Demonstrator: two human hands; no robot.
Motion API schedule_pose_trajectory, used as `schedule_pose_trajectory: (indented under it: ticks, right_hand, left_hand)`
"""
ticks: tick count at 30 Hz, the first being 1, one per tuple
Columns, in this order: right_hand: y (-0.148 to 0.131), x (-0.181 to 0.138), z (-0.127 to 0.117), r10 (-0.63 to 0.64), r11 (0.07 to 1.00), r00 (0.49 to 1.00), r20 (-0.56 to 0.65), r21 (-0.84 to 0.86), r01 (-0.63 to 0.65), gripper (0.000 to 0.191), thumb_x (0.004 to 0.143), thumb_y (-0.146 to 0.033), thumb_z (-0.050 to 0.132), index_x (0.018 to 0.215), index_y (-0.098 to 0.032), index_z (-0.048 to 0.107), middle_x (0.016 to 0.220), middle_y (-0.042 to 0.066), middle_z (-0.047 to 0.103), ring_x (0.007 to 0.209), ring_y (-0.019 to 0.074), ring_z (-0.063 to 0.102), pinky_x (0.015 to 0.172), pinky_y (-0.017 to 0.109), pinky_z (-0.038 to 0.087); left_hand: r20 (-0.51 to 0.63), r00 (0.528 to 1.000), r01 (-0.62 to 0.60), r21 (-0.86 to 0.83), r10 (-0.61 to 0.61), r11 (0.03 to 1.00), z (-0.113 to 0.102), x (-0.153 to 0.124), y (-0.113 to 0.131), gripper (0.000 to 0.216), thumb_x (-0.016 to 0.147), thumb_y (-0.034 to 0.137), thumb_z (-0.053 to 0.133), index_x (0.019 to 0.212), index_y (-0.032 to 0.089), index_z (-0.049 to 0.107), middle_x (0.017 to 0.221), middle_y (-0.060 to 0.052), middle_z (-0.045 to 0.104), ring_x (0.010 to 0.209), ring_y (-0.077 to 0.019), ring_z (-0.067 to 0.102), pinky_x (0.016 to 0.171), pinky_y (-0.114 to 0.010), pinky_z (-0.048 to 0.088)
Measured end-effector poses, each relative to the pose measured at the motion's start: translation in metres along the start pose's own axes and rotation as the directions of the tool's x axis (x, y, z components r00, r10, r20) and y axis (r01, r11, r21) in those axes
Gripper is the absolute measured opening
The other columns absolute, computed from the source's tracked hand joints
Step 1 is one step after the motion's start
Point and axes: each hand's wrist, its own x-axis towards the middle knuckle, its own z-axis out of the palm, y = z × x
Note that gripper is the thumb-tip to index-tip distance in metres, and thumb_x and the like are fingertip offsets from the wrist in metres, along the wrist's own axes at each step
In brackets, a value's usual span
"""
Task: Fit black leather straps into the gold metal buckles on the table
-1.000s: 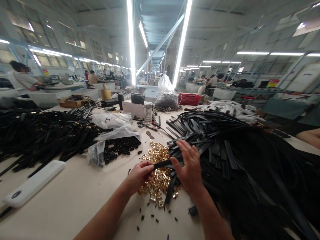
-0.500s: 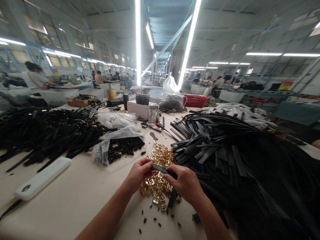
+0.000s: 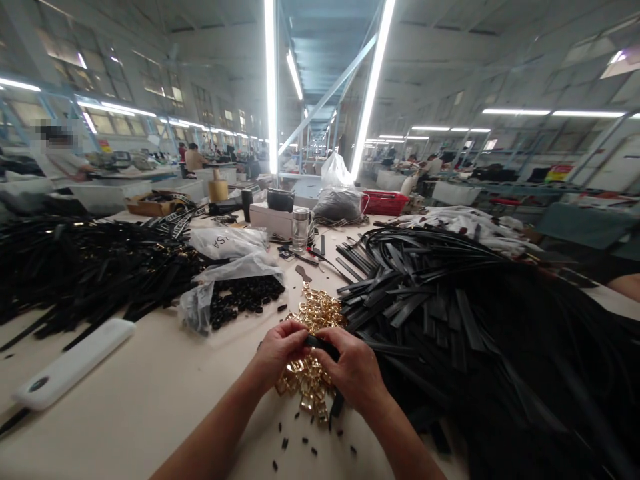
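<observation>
Between my hands a black strap (image 3: pixel 320 345) is pinched, one end in each. My left hand (image 3: pixel 280 350) is closed on it with thumb and fingertips; whether something small sits there too is hidden. My right hand (image 3: pixel 350 365) grips the strap a short way along, and its tail hangs below the palm. Under both hands spreads a heap of gold buckles (image 3: pixel 320 308). Small black pieces (image 3: pixel 305 441) lie scattered on the table (image 3: pixel 165 407) in front of it. A pile of long black straps (image 3: pixel 430 313) rises just right of my right hand.
Left of the buckles, a clear plastic bag (image 3: pixel 197 310) spills small black loops (image 3: pixel 245 293). Farther left lie a white elongated device (image 3: pixel 75 363) with a cord and a heap of black straps (image 3: pixel 90 267). A glass bottle (image 3: pixel 300 230) and red basket (image 3: pixel 385 202) stand behind.
My hands have drawn closer together on the strap, so less of it shows between them. The whole view has shifted slightly.
</observation>
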Motion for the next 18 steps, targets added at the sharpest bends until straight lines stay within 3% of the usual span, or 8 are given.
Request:
schedule_pose_trajectory:
  ticks: [5, 11, 14, 18]
  right_hand:
    - [0.005, 0.001, 0.000, 0.006, 1.000, 0.999, 0.038, -0.025, -0.005, 0.016, 0.086, -0.033, 0.056, 0.093, -0.023, 0.067, 0.088, 0.002, 0.069, 0.080, 0.0166, 0.063, 0.072, 0.024, 0.042]
    - [0.013, 0.002, -0.008, 0.023, 0.988, 0.986, 0.166, -0.154, 0.003, 0.031, 0.093, -0.035, 0.042, 0.078, -0.022, 0.066, 0.068, 0.001, 0.068, 0.062, 0.0138, 0.061, 0.057, 0.022, 0.035]
    - [0.011, 0.001, -0.005, 0.022, 0.986, 0.987, 0.157, -0.168, 0.005, 0.020, 0.090, -0.033, 0.049, 0.095, -0.024, 0.066, 0.077, 0.001, 0.071, 0.071, 0.0162, 0.065, 0.061, 0.022, 0.038]
    - [0.004, -0.002, 0.007, 0.052, 0.993, 0.996, 0.069, -0.111, -0.045, 0.031, 0.083, -0.034, 0.058, 0.113, -0.025, 0.059, 0.092, 0.003, 0.072, 0.082, 0.0204, 0.067, 0.069, 0.025, 0.042]
  left_hand:
    - [0.011, 1.000, -0.004, 0.040, 0.004, 0.999, 0.003, -0.004, 0.006, 0.031, 0.064, 0.031, 0.080, 0.085, 0.015, 0.062, 0.074, -0.001, 0.067, 0.060, -0.0090, 0.062, 0.061, -0.020, 0.048]
    - [-0.020, 0.997, -0.069, 0.285, 0.078, 0.956, 0.009, -0.009, 0.012, 0.030, 0.062, 0.035, 0.079, 0.072, 0.011, 0.065, 0.062, -0.001, 0.063, 0.053, -0.0076, 0.056, 0.054, -0.018, 0.045]
    - [-0.086, 0.994, -0.045, 0.221, 0.065, 0.974, 0.006, -0.006, 0.010, 0.032, 0.062, 0.038, 0.077, 0.069, 0.012, 0.060, 0.059, 0.001, 0.062, 0.049, -0.0077, 0.055, 0.051, -0.018, 0.044]
    - [-0.153, 0.988, -0.009, 0.061, 0.018, 0.998, 0.003, -0.003, 0.008, 0.035, 0.061, 0.036, 0.078, 0.077, 0.015, 0.056, 0.064, 0.000, 0.064, 0.048, -0.0078, 0.057, 0.050, -0.019, 0.045]
